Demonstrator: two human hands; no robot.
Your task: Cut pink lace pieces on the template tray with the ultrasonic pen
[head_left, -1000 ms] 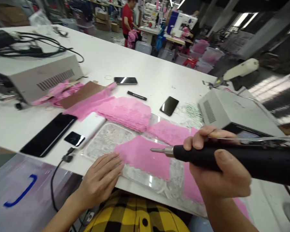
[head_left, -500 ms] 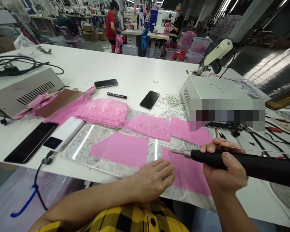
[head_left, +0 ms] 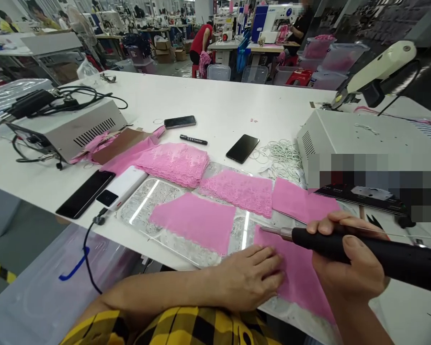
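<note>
- Lying at the left on the white table, a black phone sits beside a white power bank
- Further right, a pink lace piece rests on the clear plate
- The left hand presses flat, fingers open, on the near pink fabric
- The right hand is closed around the black tool, its metal tip over that fabric's upper edge

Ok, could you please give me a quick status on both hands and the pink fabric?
Left hand flat on pink fabric piece. Right hand gripping black tool, tip at the fabric's top edge. Nothing blocking.
</note>
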